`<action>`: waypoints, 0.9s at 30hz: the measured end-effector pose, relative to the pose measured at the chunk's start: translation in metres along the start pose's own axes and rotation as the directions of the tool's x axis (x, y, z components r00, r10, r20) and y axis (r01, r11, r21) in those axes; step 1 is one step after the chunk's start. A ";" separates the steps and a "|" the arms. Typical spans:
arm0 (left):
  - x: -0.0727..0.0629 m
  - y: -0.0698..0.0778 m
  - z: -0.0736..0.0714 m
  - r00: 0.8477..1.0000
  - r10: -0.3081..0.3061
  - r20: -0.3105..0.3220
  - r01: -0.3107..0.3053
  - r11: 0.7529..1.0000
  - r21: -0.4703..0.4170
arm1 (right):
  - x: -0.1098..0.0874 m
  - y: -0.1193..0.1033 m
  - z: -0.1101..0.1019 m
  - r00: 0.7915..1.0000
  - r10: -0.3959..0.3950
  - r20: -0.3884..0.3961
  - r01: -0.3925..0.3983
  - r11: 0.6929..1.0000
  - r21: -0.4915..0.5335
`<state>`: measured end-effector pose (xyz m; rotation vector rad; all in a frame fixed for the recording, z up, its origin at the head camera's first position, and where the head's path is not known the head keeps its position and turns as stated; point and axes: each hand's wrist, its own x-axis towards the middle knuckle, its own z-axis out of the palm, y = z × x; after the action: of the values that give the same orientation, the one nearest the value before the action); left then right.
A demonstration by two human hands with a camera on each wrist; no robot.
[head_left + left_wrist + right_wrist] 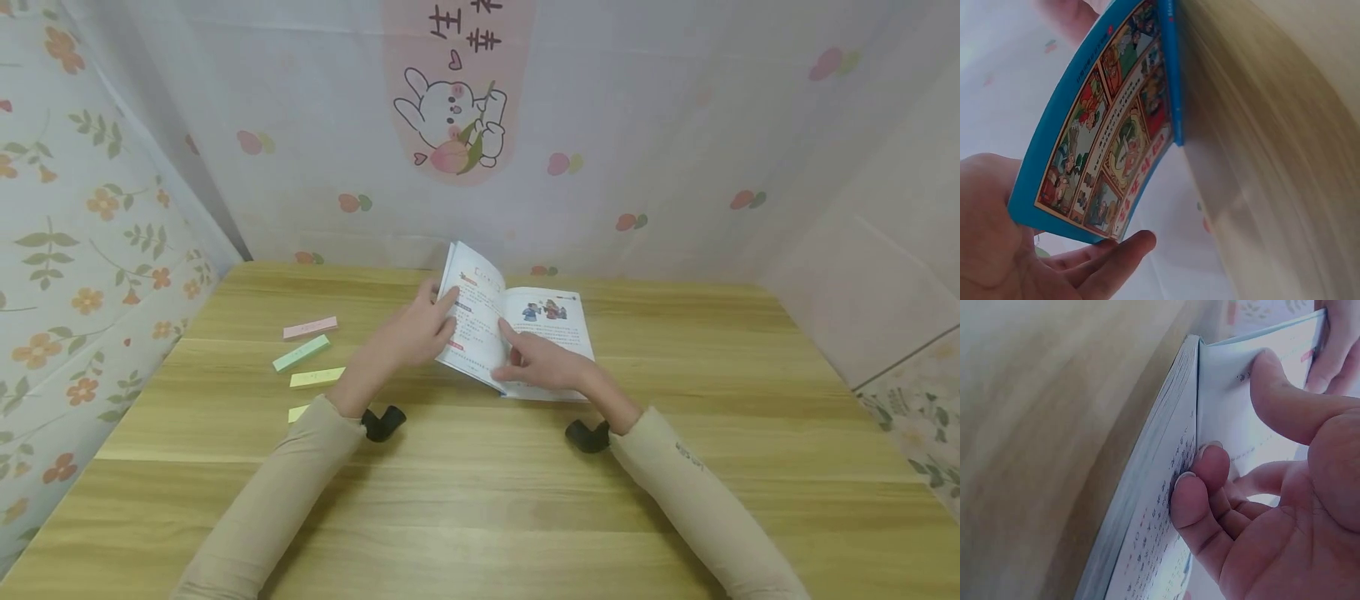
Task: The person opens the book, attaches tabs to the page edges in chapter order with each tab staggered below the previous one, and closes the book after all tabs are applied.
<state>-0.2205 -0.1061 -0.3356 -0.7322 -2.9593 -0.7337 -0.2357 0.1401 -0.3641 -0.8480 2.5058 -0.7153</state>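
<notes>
An open book (557,337) with printed text and a small colored picture lies on the wooden table, its left side raised. My left hand (420,329) grips the left edge of that raised side, with a finger on the printed page. In the left wrist view, the blue illustrated cover (1094,150) bends beside the hand's fingers. My right hand (546,362) rests over the lower middle of the open pages. The right wrist view shows its thumb on the left page (1225,403) and loosely bent fingertips against the page near the fold.
Several paper strips lie left of the book: a pink strip (311,327), a green strip (301,353) and yellow strips (315,378), one partly behind the left sleeve. A printed curtain (645,150) hangs behind the table (480,517). Black devices (383,423) sit at both wrists.
</notes>
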 end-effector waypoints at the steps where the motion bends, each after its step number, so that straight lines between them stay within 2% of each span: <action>1: 0.000 0.000 0.000 1.000 -0.011 0.010 0.011 1.000 -0.002 | 0.000 0.001 -0.001 1.000 0.001 0.001 -0.001 1.000 0.001; 7: 0.000 -0.005 0.004 0.994 -0.063 0.093 0.059 0.997 0.046 | 0.001 0.005 -0.003 1.000 0.021 -0.005 -0.021 1.000 -0.020; 13: 0.001 -0.010 0.011 0.984 -0.049 0.169 0.029 0.992 0.119 | 0.002 0.006 -0.004 1.000 0.011 -0.007 -0.011 0.999 -0.053; 20: 0.002 -0.014 0.018 0.975 -0.035 0.219 -0.002 0.986 0.166 | 0.006 0.006 -0.003 1.000 0.016 -0.006 -0.017 0.996 -0.091; 23: 0.003 -0.013 0.020 0.966 -0.036 0.256 -0.009 0.985 0.172 | 0.006 0.004 -0.004 0.999 0.040 -0.002 -0.040 0.996 -0.085; 27: 0.003 -0.011 0.023 0.946 -0.054 0.318 -0.002 0.985 0.173 | 0.007 0.005 -0.004 0.999 0.033 -0.002 -0.033 0.996 -0.084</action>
<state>-0.2258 -0.1035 -0.3609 -0.8765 -3.2737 -0.3812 -0.2452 0.1398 -0.3651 -0.8326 2.5598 -0.6026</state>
